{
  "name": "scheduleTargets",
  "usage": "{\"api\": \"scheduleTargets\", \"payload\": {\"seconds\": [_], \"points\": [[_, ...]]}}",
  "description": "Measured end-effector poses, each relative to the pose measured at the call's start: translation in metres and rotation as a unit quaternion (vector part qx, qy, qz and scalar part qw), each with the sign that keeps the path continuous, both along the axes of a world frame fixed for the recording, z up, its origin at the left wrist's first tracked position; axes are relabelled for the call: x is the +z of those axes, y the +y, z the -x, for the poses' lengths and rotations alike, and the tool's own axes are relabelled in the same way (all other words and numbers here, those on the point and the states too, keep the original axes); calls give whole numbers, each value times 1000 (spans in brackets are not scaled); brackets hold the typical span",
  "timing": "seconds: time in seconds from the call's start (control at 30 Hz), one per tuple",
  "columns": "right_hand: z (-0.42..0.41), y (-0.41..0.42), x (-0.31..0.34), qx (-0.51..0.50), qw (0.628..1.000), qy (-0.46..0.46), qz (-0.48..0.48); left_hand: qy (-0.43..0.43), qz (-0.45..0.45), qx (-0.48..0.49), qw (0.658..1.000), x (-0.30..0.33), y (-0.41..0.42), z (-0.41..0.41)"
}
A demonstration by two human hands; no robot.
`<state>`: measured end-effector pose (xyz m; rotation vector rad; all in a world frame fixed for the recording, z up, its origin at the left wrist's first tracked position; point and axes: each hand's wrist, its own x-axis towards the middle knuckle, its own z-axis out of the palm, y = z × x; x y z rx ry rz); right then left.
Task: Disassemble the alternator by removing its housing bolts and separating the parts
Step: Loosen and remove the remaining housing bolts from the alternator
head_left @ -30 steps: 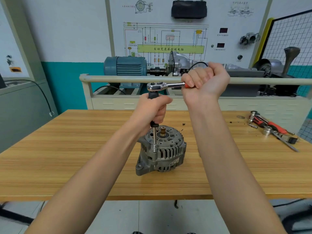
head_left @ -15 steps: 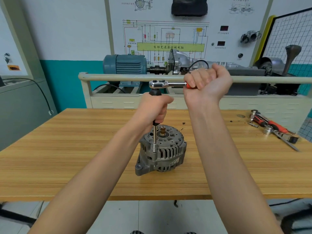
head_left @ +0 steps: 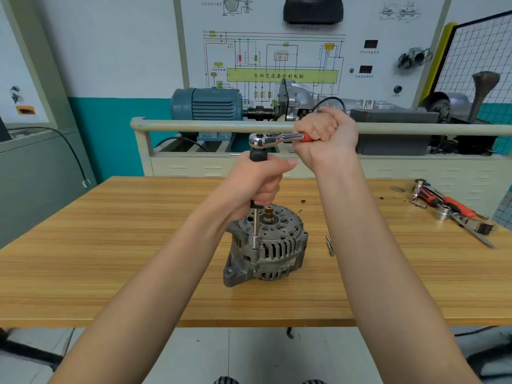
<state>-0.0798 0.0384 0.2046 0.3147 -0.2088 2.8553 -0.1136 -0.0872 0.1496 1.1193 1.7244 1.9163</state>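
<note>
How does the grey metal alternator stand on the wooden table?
Upright: the grey metal alternator rests on one end face, brass shaft tip pointing up.

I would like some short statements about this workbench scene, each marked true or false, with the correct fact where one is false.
1. The right hand grips the orange handle of the ratchet wrench. True.
2. The left hand lies flat on the wooden table. False: it grips the black extension handle under the ratchet head.
3. The extension bar stands upright against the alternator. True.
4. The alternator lies on the floor. False: it stands on the table.
5. Spare tools lie at the table's right side. True.
</note>
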Motion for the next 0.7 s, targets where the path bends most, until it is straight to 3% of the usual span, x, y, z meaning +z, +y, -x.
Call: {"api": "scheduleTargets", "payload": {"seconds": [0.2, 0.3, 0.4, 0.5, 0.57, 0.7], "points": [[-17, -10, -6, -156, 987, 27, -38, -25, -29, 89, 995, -3, 6, 1], [-14, -5, -2, -115, 992, 23, -33, -2, -9, 42, 999, -1, 0, 3], [-4, 3, 3, -5, 1000, 2, -26, 39, 11, -57, 998, 3, -7, 2], [6, 5, 3, 74, 997, -2, -8, 27, 19, -108, 994, 2, -6, 2], [6, 3, 2, 71, 997, 3, -5, 9, 22, -115, 993, 1, -5, 2], [-5, -5, 1, -42, 999, 2, -16, -15, -8, -38, 999, 0, -7, 4]]}}
